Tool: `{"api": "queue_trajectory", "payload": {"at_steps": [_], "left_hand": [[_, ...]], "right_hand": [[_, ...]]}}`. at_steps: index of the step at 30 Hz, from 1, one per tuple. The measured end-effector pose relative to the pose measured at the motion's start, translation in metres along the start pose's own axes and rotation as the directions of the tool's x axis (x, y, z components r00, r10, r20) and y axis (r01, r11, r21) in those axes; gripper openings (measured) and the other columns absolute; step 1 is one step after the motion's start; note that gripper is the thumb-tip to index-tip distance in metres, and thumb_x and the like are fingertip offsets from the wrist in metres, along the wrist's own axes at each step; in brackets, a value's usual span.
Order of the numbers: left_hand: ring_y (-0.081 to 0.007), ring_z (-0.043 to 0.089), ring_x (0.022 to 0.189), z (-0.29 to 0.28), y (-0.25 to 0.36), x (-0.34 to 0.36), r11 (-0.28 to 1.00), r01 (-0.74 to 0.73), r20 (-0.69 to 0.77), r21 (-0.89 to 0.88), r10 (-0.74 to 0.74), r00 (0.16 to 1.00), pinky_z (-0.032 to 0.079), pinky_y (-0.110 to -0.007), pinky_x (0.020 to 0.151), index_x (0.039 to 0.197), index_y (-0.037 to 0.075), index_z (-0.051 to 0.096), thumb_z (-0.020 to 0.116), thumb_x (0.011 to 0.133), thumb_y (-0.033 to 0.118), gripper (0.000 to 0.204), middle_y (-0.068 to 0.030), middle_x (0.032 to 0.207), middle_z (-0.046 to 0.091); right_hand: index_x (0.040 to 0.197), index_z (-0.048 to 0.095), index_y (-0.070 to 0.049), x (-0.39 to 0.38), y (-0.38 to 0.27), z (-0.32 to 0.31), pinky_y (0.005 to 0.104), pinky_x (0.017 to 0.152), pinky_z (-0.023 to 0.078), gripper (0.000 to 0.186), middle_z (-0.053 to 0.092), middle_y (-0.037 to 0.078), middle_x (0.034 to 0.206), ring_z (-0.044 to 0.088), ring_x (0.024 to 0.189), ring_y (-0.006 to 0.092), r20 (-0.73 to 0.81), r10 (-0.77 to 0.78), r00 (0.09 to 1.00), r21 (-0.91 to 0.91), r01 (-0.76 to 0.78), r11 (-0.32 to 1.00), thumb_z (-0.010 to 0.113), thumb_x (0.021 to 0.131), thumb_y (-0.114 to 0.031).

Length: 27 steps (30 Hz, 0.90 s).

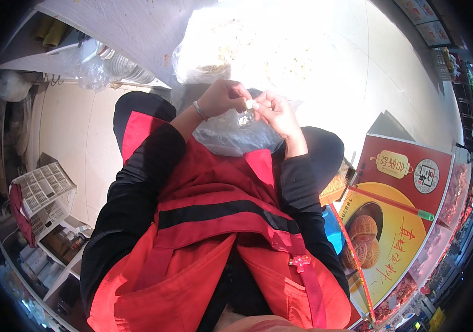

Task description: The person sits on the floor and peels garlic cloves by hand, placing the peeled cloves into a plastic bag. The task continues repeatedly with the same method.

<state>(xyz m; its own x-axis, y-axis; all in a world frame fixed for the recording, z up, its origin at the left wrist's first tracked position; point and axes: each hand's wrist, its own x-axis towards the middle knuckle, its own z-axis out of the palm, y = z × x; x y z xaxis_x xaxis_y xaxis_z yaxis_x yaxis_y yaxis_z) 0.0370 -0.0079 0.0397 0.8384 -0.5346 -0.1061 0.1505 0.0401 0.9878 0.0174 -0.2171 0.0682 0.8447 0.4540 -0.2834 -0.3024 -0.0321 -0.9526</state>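
Observation:
Above my lap, my left hand (222, 100) and my right hand (276, 114) meet with fingertips pinched together. Between them is a small cream-coloured piece (249, 104), shaped like a peeled garlic clove; both hands touch it. A silvery bracelet (200, 111) circles my left wrist. Just below the hands, a clear plastic bag (235, 134) lies between my knees, with a few whitish bits showing near its top. Beyond the hands spreads a white plastic sheet or bag (209, 33), strewn with small pale-brown bits and washed out by strong sunlight.
On the left stand a grey-white cabinet (131, 25) and a cream plastic basket (45, 182). A red and yellow printed board or box (397, 205) stands close on my right, with a red strip along it. Pale floor tiles (391, 72) show at the upper right.

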Motion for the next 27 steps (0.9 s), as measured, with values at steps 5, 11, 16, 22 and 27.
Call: {"api": "queue_trajectory", "payload": {"at_steps": [5, 11, 16, 22, 27], "left_hand": [[-0.0068, 0.060, 0.069, 0.0028, -0.0021, -0.0002, 0.995, -0.089, -0.015, 0.038, 0.090, 0.996, 0.049, -0.021, 0.064, 0.089, 0.001, 0.067, 0.068, 0.083, 0.006, 0.008, -0.0029, 0.077, 0.066], [-0.0070, 0.060, 0.070, 0.0006, -0.0015, -0.0011, 0.994, -0.030, -0.004, 0.104, 0.031, 1.000, 0.049, -0.022, 0.065, 0.086, 0.001, 0.066, 0.068, 0.083, 0.005, 0.006, -0.0034, 0.078, 0.066], [-0.0077, 0.061, 0.070, 0.0009, 0.0007, -0.0012, 0.998, -0.013, -0.016, 0.069, 0.014, 1.000, 0.049, -0.022, 0.066, 0.085, 0.000, 0.065, 0.067, 0.084, 0.004, 0.005, -0.0044, 0.077, 0.066], [-0.0077, 0.062, 0.068, 0.0043, 0.0012, -0.0012, 0.997, -0.034, -0.068, 0.076, 0.039, 0.997, 0.049, -0.022, 0.064, 0.083, 0.001, 0.065, 0.068, 0.082, 0.011, 0.011, -0.0051, 0.073, 0.067], [-0.0080, 0.063, 0.067, 0.0064, 0.0009, -0.0016, 0.992, -0.025, -0.104, 0.122, 0.037, 0.994, 0.049, -0.022, 0.063, 0.082, 0.002, 0.064, 0.068, 0.082, 0.013, 0.012, -0.0057, 0.071, 0.067]], "right_hand": [[0.085, 0.061, -0.005, 0.0000, -0.0008, 0.0001, 0.0175, 0.045, 0.029, 0.010, 0.059, 0.000, 0.062, 0.043, 0.049, 0.0020, -0.036, -0.014, 0.999, -0.033, 0.013, 0.999, 0.064, 0.089, -0.013], [0.084, 0.060, -0.005, 0.0007, -0.0001, 0.0000, 0.0180, 0.046, 0.031, 0.009, 0.061, -0.001, 0.063, 0.045, 0.051, 0.0016, -0.017, -0.044, 0.999, -0.037, 0.044, 0.998, 0.063, 0.089, -0.011], [0.084, 0.060, -0.004, 0.0005, -0.0017, -0.0005, 0.0181, 0.047, 0.031, 0.009, 0.061, 0.000, 0.063, 0.046, 0.053, 0.0019, -0.031, 0.002, 1.000, -0.025, -0.003, 1.000, 0.064, 0.089, -0.011], [0.085, 0.060, -0.006, 0.0022, 0.0016, 0.0009, 0.0173, 0.046, 0.030, 0.013, 0.061, 0.001, 0.064, 0.045, 0.050, 0.0020, -0.066, -0.042, 0.997, -0.064, 0.038, 0.997, 0.066, 0.088, -0.017], [0.086, 0.060, -0.005, 0.0031, 0.0035, -0.0003, 0.0174, 0.046, 0.030, 0.012, 0.061, 0.001, 0.064, 0.045, 0.050, 0.0022, -0.075, -0.046, 0.996, -0.099, 0.039, 0.994, 0.066, 0.088, -0.016]]}}
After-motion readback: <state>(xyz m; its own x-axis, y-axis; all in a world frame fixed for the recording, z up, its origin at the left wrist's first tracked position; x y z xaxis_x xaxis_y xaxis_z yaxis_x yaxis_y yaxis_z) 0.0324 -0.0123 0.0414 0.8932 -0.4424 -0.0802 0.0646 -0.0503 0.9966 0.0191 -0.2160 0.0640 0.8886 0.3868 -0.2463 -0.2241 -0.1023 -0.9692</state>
